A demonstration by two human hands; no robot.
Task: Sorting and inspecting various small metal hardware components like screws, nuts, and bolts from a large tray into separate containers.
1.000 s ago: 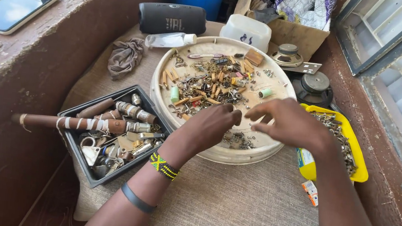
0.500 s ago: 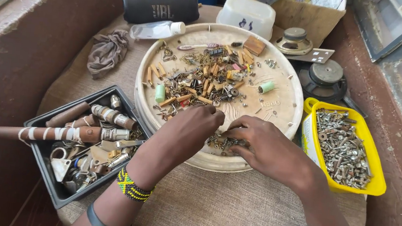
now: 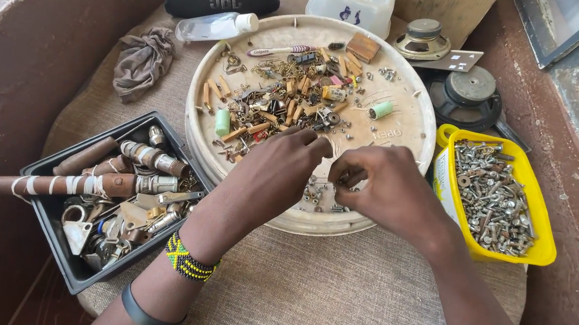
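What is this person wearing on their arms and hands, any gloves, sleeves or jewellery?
No gloves and no sleeves in view: both forearms are bare. The left hand has two bands behind it, a beaded bracelet in green, yellow and black at the wrist and, further up the forearm, a plain dark band. The right hand and its wrist carry nothing. No rings show on the fingers that can be seen.
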